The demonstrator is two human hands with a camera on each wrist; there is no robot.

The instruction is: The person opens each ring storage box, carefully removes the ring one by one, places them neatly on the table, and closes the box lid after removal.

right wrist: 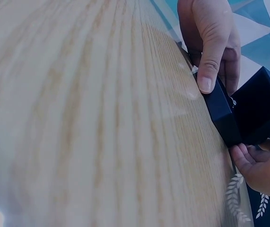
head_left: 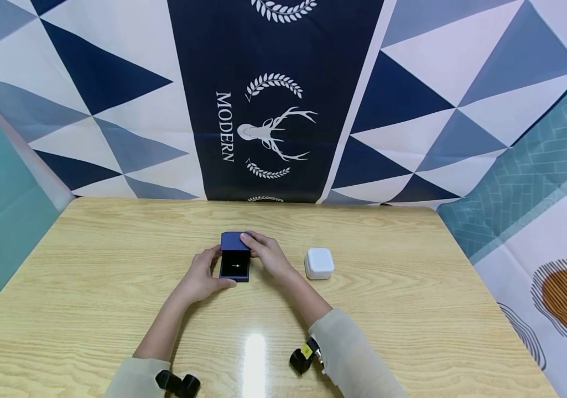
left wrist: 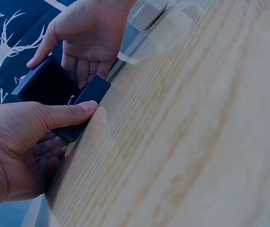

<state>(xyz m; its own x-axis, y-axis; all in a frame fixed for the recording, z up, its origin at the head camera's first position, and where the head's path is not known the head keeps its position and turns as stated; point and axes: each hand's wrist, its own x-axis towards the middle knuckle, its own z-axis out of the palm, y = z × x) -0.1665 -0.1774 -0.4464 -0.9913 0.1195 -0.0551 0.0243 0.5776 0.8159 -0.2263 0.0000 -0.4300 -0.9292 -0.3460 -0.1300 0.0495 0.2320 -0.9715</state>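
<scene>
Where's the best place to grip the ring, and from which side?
I'd pinch the ring by its exposed upper part, coming from above and nearest the person. It stands up from the base of the open ring box, and the raised lid walls off the far side. Avoid the left hand, whose thumb lies along the base's near edge.

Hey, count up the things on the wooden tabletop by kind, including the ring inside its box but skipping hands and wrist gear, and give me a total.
Blue ring box, lid open: 1
Ring, inside that box: 1
White cube, rounded corners: 1
Total: 3
</scene>
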